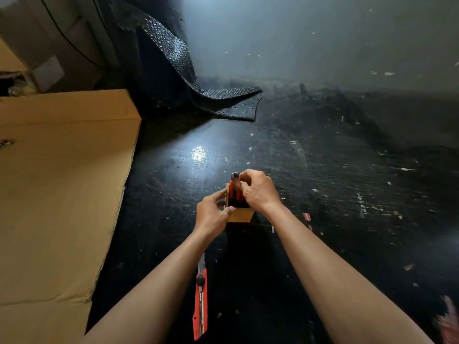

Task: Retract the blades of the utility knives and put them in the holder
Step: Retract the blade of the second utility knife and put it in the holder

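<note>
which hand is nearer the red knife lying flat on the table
Left. The left hand grips the wooden holder directly beyond the loose red knife, whose blade tip reaches toward its wrist. The right hand sits farther off, up at the knife in the holder.

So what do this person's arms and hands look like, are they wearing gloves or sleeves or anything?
Nothing is worn, as far as the view shows. Both forearms are bare up to the bottom edge of the picture, with no sleeve in sight. The left hand and right hand are bare too: no gloves, and no watch, wristband or rings visible on the fingers.
</note>
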Demonstrator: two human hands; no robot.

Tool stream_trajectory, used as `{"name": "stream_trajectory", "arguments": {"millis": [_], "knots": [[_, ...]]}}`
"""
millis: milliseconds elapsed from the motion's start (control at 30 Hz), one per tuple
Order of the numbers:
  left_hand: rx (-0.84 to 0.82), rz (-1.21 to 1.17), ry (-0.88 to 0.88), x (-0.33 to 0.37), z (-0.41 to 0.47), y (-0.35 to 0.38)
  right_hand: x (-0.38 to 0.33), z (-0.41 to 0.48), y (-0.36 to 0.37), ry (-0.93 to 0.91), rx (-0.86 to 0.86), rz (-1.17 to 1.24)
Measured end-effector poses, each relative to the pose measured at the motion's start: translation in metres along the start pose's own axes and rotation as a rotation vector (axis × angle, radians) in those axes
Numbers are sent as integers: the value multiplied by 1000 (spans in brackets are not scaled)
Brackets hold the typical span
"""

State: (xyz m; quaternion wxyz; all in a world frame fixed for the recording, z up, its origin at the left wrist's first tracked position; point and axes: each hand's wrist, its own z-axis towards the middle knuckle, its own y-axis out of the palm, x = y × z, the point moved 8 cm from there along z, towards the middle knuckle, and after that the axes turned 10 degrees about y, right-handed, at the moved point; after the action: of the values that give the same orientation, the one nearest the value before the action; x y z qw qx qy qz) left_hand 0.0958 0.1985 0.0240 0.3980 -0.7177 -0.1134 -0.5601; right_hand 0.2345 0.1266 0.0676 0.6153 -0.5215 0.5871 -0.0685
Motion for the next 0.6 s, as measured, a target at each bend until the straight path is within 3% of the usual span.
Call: {"name": "stream_trajectory", "arguments": {"millis": [400,600], "knots": [[38,25,12,1,-17,-11,-2,-29,-14,-71,33,24],[76,148,55,-13,-69,-36,3,-70,10,-102,-55,4]]}}
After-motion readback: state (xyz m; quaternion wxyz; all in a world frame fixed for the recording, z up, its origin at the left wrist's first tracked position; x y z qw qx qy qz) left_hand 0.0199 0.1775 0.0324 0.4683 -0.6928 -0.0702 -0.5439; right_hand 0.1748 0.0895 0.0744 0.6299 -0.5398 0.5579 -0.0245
